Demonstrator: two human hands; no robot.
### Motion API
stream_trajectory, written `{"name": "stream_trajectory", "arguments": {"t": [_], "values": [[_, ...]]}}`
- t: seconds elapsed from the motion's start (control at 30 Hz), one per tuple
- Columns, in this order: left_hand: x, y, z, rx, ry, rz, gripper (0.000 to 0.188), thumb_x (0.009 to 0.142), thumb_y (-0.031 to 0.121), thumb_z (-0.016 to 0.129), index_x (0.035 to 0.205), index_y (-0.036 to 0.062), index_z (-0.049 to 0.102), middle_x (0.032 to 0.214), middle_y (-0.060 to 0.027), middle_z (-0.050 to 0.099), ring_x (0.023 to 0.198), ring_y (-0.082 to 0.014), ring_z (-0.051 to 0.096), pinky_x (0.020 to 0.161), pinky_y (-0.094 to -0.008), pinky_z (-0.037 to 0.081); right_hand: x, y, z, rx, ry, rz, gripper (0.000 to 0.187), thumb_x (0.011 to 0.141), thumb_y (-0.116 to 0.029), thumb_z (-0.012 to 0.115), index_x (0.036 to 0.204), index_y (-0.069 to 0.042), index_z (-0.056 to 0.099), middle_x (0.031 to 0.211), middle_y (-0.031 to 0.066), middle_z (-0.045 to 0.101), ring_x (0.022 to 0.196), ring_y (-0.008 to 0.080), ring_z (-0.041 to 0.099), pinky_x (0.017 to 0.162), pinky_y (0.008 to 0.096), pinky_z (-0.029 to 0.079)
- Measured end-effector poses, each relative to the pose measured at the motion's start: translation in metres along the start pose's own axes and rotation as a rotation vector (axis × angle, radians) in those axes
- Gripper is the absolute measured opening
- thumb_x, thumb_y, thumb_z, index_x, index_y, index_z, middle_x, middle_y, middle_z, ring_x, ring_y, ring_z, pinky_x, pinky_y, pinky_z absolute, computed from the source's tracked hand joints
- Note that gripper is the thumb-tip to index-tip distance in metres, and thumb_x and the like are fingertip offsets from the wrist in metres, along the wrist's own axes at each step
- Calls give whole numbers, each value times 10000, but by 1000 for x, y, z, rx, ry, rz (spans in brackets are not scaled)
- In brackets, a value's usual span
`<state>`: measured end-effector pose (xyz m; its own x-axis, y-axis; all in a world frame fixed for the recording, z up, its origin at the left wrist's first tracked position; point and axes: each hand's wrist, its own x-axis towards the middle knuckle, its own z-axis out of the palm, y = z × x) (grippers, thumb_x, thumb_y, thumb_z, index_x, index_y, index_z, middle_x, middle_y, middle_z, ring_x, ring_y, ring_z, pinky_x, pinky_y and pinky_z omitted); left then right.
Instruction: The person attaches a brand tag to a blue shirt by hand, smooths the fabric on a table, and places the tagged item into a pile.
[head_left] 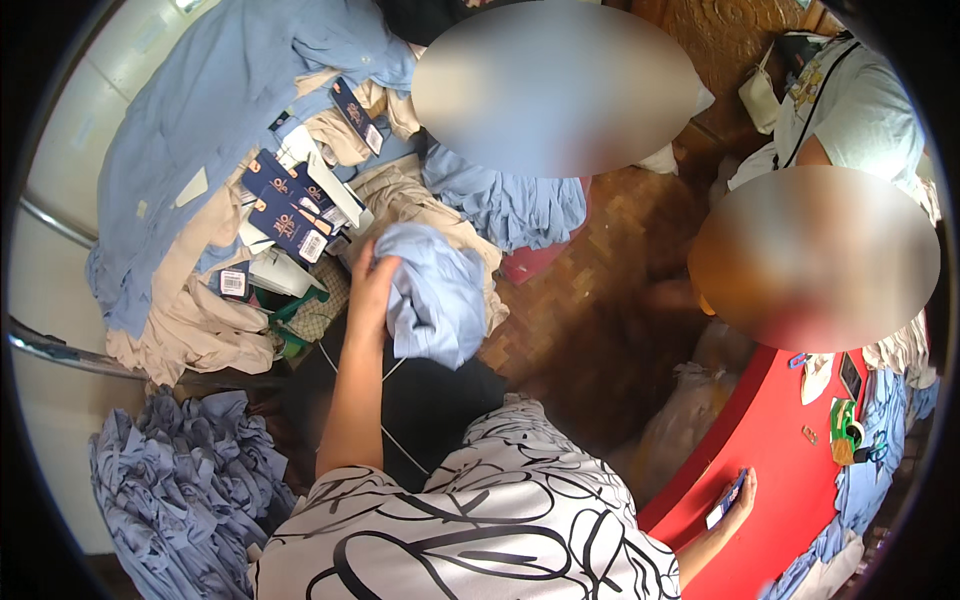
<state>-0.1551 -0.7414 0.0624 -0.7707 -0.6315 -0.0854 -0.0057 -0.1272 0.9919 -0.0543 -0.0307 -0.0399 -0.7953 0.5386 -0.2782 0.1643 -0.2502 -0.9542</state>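
Tags (290, 212), dark blue cards with white label patches, lie fanned on the beige and blue clothes pile (190, 290) at upper left, just above my left hand (372, 275). Open wood floor (590, 300) runs right of the pile to the red table (775, 450), whose curved edge bends toward my right hand (738, 497). My left fingers are closed, pinching a bunched light-blue shirt (435, 295) beside the pile; my right curls around a small dark card (725, 502) at the table's edge.
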Motion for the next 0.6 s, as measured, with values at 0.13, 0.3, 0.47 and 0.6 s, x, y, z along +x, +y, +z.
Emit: {"name": "stream_trajectory", "arguments": {"t": [0.13,0.3,0.47,0.6], "values": [[12,5,4,-230,96,-30,412,946,130,582,1339,34,506,1252,-122,582,1118,-225,586,948,-362,485,-2,-3,4,-41,28,19,259,990,-179,590,1216,-56,618,1038,35,686,707,47,592,588,171,475],[14,2,1,-213,122,-37,424,968,196,565,1352,37,486,1267,-122,566,1149,-240,576,940,-375,497,-11,-16,26,-57,93,17,198,973,-186,624,1134,-72,645,976,14,688,709,45,588,616,178,469],[34,-5,3,-205,127,-173,463,979,231,547,1371,4,454,1310,-139,551,1176,-271,569,975,-395,478,-7,-13,13,-37,41,20,189,977,-184,622,1133,-82,651,970,4,692,717,39,600,614,171,473],[109,-17,-24,174,271,-18,456,985,236,539,1353,-25,468,1331,-177,552,1153,-307,579,972,-417,467,-8,-16,20,-63,53,22,181,975,-178,625,1127,-84,655,974,6,697,698,30,603,600,168,476]]}}
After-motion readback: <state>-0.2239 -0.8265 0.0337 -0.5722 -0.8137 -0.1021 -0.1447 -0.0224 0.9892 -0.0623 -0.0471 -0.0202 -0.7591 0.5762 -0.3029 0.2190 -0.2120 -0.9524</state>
